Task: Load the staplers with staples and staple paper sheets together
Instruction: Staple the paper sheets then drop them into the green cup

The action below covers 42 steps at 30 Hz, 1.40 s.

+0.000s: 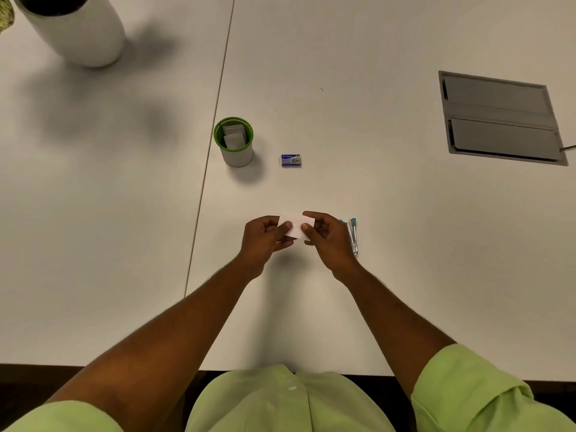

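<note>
Paper sheets [294, 224]: small white slips held above the white table, pinched from both sides, near the front edge and in line with the person's body.
Table [343, 73]: large white surface with a seam running from the far edge down to the near edge, left of the hands.
Plant pot [74, 29]: big white pot at the far left corner, well apart from everything else.
Cable hatch [501, 118]: grey two-flap panel set into the table at the far right.
Left hand [265, 238]: fingers curled, thumb and fingertips pinching the left edge of the paper sheets.
Right hand [327, 236]: fingers curled, thumb on top, pinching the right edge of the same sheets.
Cup [234, 141]: green-rimmed, white-sided, upright just right of the seam, beyond the hands; more white paper slips stand inside it.
Stapler [352, 236]: slim, silver with blue ends, lying on the table just beside the right hand; whether it touches the hand cannot be told.
Staple box [291, 160]: small blue box lying flat to the right of the cup, apart from it.
</note>
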Available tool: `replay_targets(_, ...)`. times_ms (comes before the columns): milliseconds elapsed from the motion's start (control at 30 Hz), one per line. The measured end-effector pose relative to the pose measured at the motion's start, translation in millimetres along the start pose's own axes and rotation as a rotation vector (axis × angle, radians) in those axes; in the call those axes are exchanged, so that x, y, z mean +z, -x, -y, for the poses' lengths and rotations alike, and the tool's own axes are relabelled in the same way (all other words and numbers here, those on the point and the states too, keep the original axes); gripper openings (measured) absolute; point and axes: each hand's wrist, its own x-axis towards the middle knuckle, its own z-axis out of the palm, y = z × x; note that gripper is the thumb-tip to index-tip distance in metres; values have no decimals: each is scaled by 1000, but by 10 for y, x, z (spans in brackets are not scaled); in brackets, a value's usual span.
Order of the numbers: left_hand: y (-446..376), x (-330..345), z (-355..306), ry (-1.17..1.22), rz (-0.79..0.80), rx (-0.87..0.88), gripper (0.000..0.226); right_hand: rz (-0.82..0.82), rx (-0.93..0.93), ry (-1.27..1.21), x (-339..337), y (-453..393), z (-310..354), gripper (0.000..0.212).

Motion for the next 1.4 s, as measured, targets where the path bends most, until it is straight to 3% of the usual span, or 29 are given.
replay_targets(167,20,8,24,5,16,-13,11,-36,74,-107,5,15,9,30)
replay_targets(433,-1,24,83,-54,-11,-9,21,-20,87,-79,33,21,-36,33)
replay_targets(633,-4,14,115,-46,-49,2,23,-16,103,-47,28,-4,-61,23)
replay_targets(1167,6,8,122,-89,-70,19,29,-11,110,-42,81,19,-66,36)
replay_targets(1400,6,-3,151,-135,-94,20,25,-8,136,-60,58,37,-108,24)
